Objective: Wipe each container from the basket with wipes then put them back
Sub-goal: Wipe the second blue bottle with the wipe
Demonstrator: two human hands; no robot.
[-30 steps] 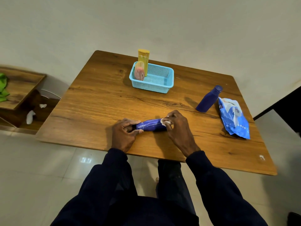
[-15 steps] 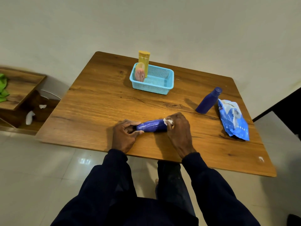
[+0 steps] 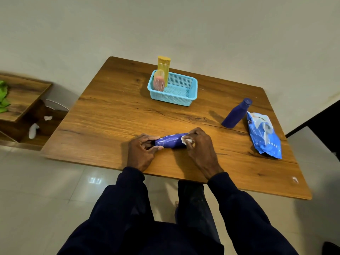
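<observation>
1. Turned slightly since a second ago, right end now angled further from the near edge: purple bottle (image 3: 170, 141), held sideways low over the table (image 3: 114, 115), contact with the wood not discernible.
2. Left hand (image 3: 140, 153): fingers and thumb curled round the bottle's left end, gripping it.
3. Right hand (image 3: 200, 150): pinching a white wipe (image 3: 186, 141) against the bottle's right end.
4. Further back: blue basket (image 3: 176, 100) holding an upright yellow container (image 3: 163, 68) and a pink container (image 3: 159, 81).
5. At right: dark blue bottle (image 3: 236, 114) standing just beside a blue wipes pack (image 3: 265, 135).
</observation>
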